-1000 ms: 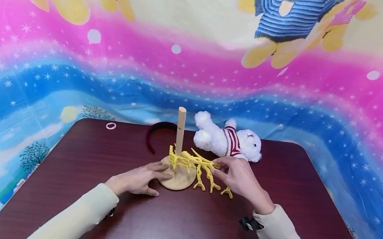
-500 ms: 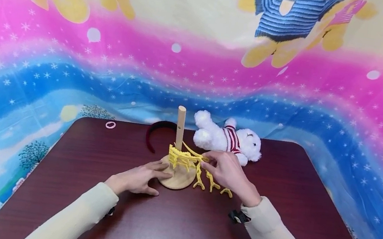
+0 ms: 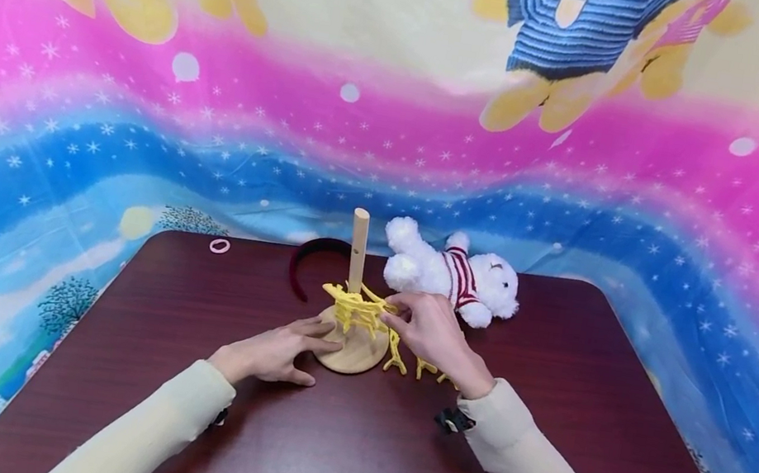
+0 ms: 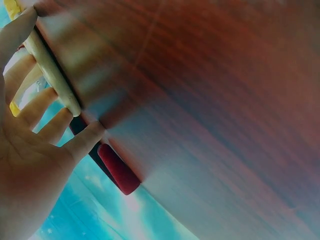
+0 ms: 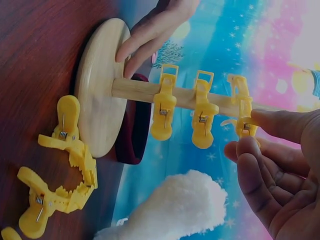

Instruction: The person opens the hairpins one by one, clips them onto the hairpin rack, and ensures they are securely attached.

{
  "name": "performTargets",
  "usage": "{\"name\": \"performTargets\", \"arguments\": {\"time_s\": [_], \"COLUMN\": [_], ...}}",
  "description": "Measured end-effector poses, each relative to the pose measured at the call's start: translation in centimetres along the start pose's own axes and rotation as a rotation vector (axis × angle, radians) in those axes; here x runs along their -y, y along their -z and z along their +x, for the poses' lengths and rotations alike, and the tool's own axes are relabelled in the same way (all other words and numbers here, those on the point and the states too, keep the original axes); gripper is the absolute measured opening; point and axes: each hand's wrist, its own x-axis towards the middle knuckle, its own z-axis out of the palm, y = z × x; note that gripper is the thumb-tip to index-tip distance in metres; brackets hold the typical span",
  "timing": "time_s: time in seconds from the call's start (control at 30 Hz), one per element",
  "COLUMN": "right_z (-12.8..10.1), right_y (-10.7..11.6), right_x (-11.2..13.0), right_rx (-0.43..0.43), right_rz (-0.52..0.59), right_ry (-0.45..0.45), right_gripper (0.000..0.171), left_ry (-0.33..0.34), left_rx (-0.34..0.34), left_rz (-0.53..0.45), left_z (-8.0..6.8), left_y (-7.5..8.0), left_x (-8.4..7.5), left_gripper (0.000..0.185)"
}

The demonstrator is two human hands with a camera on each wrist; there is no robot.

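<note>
A wooden stand has a round base (image 3: 351,359) and an upright post (image 3: 357,254). My left hand (image 3: 273,351) rests on the base's left side, fingers extended. Two yellow hair clips (image 5: 162,117) are clamped across the post, one above the other. Above them, my right hand (image 3: 435,329) pinches another yellow hair clip (image 5: 243,100) by its spring end between thumb and fingers. That clip lies against the post; whether its teeth grip the wood, I cannot tell. More yellow hair clips (image 3: 396,354) lie on the table right of the base, partly hidden by my right hand.
Behind the stand lies a dark red headband (image 3: 299,269). A white plush bear (image 3: 422,269) in a striped top lies at the back right. Near the back left edge of the dark table (image 3: 312,460) is a pink ring (image 3: 220,246). A printed cloth hangs behind.
My right hand has moved left with the hair clip, from beside the stand up to the post. My left hand has stayed on the base.
</note>
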Motion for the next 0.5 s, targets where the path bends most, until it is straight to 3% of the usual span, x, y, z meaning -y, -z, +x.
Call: {"name": "performTargets", "arguments": {"time_s": [0.5], "right_z": [0.82], "right_y": [-0.83], "right_x": [0.62], "right_rx": [0.015], "right_rz": [-0.020], "right_ry": [-0.078], "right_gripper": [0.021], "left_ry": [-0.004], "left_rx": [0.001], "left_rz": [-0.010], "left_z": [-0.08], "left_y": [0.04], "left_x": [0.00], "left_gripper": [0.066]}}
